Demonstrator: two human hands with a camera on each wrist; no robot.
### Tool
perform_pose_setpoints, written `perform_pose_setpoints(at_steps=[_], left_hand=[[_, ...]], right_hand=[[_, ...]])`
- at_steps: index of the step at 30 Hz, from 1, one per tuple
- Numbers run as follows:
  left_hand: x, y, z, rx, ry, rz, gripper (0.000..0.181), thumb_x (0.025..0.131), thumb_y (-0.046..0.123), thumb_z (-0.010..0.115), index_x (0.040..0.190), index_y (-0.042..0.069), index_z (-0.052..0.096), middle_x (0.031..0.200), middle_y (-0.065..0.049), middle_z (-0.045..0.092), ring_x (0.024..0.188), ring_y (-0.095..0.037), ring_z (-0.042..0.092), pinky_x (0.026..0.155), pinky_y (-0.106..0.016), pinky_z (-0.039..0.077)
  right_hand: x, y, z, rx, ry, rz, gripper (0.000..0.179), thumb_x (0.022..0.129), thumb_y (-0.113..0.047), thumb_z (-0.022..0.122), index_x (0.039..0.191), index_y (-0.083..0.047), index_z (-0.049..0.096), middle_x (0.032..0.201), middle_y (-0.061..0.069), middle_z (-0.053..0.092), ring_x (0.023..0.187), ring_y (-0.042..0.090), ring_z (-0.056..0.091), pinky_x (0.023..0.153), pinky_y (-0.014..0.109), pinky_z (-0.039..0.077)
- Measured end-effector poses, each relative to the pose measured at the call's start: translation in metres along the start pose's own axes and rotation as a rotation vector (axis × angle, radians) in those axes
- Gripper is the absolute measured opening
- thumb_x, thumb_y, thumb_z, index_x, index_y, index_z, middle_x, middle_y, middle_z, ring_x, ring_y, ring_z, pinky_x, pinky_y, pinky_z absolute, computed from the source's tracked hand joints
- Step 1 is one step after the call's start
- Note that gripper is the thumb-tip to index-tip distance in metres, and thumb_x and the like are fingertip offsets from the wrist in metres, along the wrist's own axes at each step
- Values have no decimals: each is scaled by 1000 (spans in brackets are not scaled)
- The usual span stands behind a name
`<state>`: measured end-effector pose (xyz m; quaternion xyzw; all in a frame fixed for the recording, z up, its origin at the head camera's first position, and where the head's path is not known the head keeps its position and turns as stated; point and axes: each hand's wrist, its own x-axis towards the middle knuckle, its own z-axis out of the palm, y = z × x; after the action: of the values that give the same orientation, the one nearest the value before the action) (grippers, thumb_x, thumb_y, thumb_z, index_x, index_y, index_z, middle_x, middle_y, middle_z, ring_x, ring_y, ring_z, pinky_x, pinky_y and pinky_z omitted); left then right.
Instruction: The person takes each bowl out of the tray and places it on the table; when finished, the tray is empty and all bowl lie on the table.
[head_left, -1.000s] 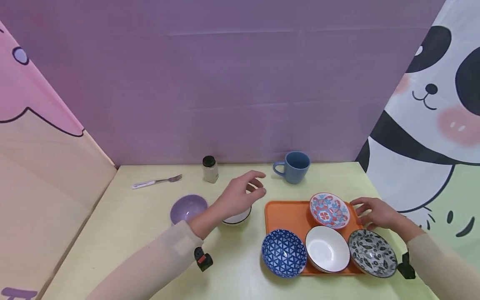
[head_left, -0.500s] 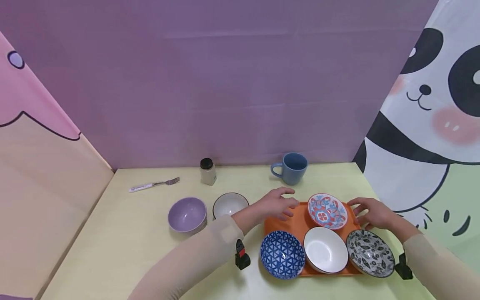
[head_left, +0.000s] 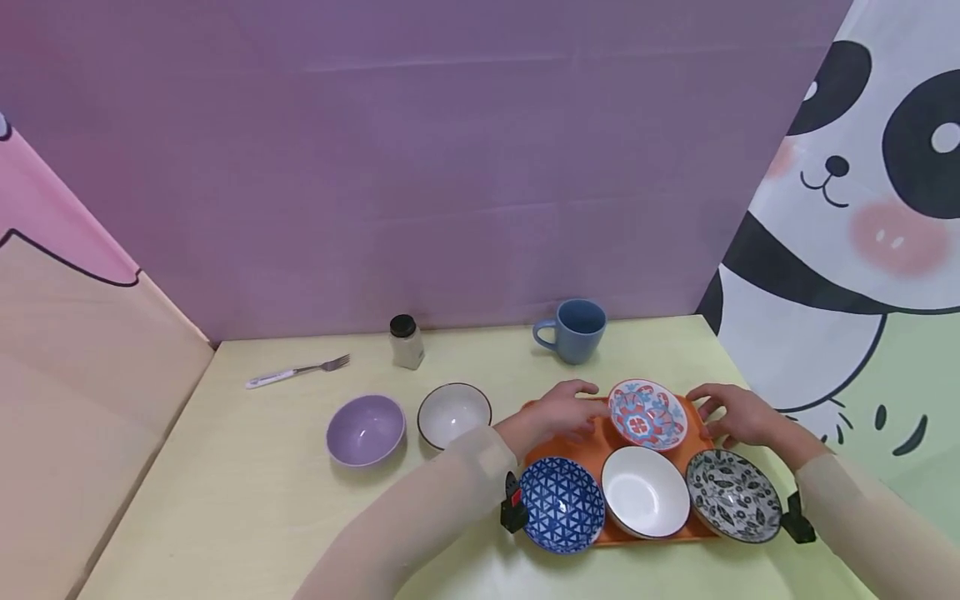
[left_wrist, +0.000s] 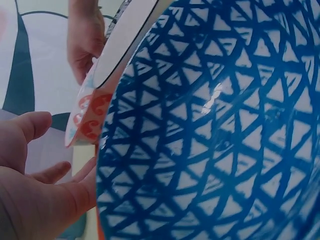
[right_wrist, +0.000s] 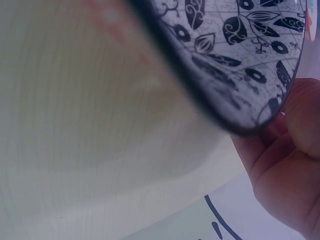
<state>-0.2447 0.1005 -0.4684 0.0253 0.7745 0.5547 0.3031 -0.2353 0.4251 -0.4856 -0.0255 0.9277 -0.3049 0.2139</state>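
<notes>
An orange tray [head_left: 600, 446] carries several bowls. At its back, a red-and-blue patterned bowl [head_left: 648, 415] stands between my two hands. My left hand [head_left: 566, 412] is over the tray's left side, fingers spread toward that bowl's left rim. In the left wrist view, a gap shows between left thumb and fingers, with a blue triangle-patterned bowl [left_wrist: 215, 125] filling the foreground. My right hand [head_left: 738, 414], loosely bent, has its fingertips at the tray's right edge beside the red-and-blue bowl. A grey leaf-patterned bowl [right_wrist: 235, 55] partly hides it in the right wrist view.
A white bowl [head_left: 646, 492] sits at the tray's front middle. Left of the tray are a purple bowl [head_left: 366, 431] and a dark-rimmed white bowl [head_left: 453, 412], partly behind my left sleeve. Farther back lie a fork [head_left: 298, 372], a black-lidded jar [head_left: 407, 343] and a blue mug [head_left: 577, 332].
My left hand has moved right, from above the dark-rimmed white bowl to beside the red-and-blue bowl. My right hand stays at the tray's right edge. The head view has shifted slightly.
</notes>
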Motion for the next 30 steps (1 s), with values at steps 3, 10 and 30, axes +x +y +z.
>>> perform_pose_setpoints(at_steps=[3,10,30], left_hand=[[0,1,5,28,-2,-6,52,98,26,71,145,12,55,122,-10,65,103,-29,69,99,-45,58],[3,6,13,3,28,-81,57,95,25,74,145,10,54,119,-11,64,101,-31,68,98,-47,58],[25,-1,31,-18,62,-130,48,93,25,76,138,16,64,99,-4,69,94,-27,63,88,-47,56]], right_hand=[[0,-1,-1,2,-1,1,59,87,-2,76,141,1,51,114,21,65,84,23,66,67,37,65],[1,-1,-2,14,0,2,58,88,-1,75,140,0,51,113,20,65,83,23,65,68,37,65],[2,1,0,0,0,7,58,87,-1,77,140,-1,52,115,21,64,86,24,65,69,37,65]])
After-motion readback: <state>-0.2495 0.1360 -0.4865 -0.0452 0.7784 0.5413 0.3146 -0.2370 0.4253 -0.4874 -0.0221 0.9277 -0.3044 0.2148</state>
